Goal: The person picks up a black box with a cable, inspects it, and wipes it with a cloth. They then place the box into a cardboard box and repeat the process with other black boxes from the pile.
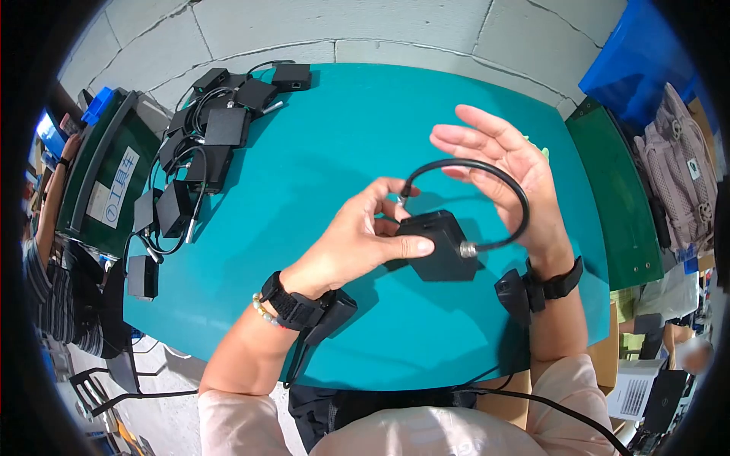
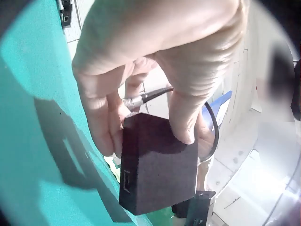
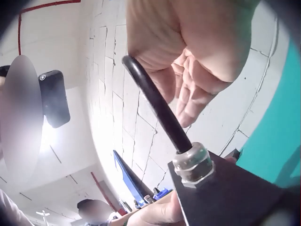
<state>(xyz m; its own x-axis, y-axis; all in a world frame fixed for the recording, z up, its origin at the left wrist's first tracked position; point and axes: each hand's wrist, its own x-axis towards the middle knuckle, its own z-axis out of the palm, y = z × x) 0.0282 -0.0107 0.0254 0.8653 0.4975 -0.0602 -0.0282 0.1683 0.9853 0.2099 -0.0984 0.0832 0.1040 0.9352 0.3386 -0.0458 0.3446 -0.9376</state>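
Thumb and fingers of my left hand (image 1: 353, 235) grip a black box (image 1: 441, 247) above the table. A black cable (image 1: 525, 205) leaves a metal gland (image 1: 468, 249) on the box's right side and arches over to a metal connector (image 1: 402, 201) by the left fingertips. In the left wrist view the left hand (image 2: 155, 61) holds the box (image 2: 160, 165), with the connector (image 2: 136, 101) behind it. My right hand (image 1: 509, 167) is raised behind the cable loop, fingers extended; in the right wrist view the gland (image 3: 194, 165) is below the right hand (image 3: 193, 52).
Several black boxes with cables (image 1: 226, 127) lie along the left side of the green table (image 1: 319, 144). A white block wall (image 1: 411, 30) stands behind it. Blue bins (image 1: 639, 61) and a mesh bag (image 1: 677, 175) are at the right. Another person's arm (image 1: 53, 190) shows at far left.
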